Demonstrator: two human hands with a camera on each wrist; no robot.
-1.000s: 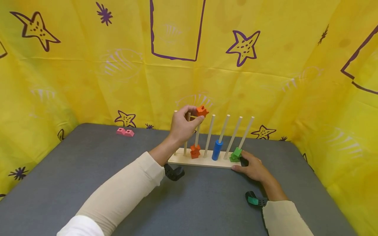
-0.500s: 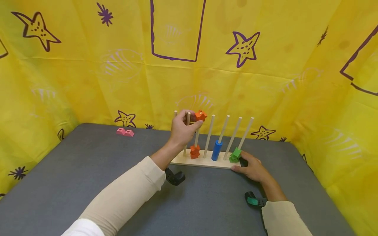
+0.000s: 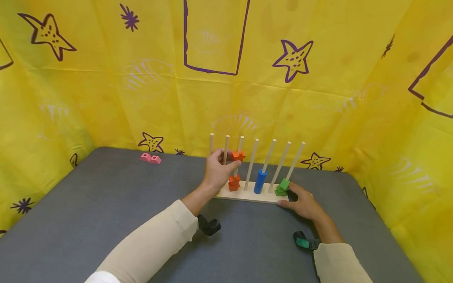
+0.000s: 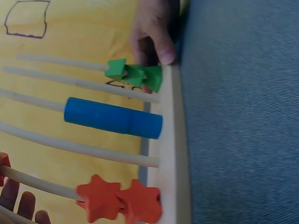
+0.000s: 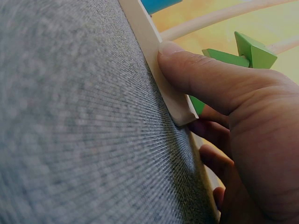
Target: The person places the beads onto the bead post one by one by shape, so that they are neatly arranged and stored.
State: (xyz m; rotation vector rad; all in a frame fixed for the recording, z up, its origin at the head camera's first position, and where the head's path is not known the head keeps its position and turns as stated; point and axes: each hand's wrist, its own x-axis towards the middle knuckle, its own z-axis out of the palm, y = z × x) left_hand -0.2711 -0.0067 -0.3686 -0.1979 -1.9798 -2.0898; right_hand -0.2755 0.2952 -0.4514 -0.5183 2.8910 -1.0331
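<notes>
Orange star (image 3: 238, 156), a small wooden piece with a hole through its middle, sits threaded on the third peg from the left (image 3: 239, 154), just above the middle of the head view, pinched between the thumb and fingertips of the left hand (image 3: 218, 171). It rides high on the peg, well above two more orange stars (image 3: 233, 182) stacked at the peg's foot, so the hand's grip is likely what keeps it from sliding down. Its flat faces lie across the peg, so its short axis through the hole runs along the dowel, up and slightly away toward the yellow backdrop (image 3: 106, 90), while its points spread outward level with the grey table (image 3: 106, 204). The pegs rise in a row from a pale wooden base (image 3: 247, 195) and, in the head view, fan a little to the right. The right hand (image 3: 302, 202) is clasped on the base's right end, thumb pressed on the near edge and fingers curled behind it, as the right wrist view shows; this looks meant to steady the board against the pull of the other hand. Beside that thumb are green pieces (image 3: 282, 185) low on the rightmost occupied peg, and a blue cylinder (image 3: 260, 181) stands two pegs to their left. Two pink blocks (image 3: 150, 158) lie well apart at the table's far left edge.
</notes>
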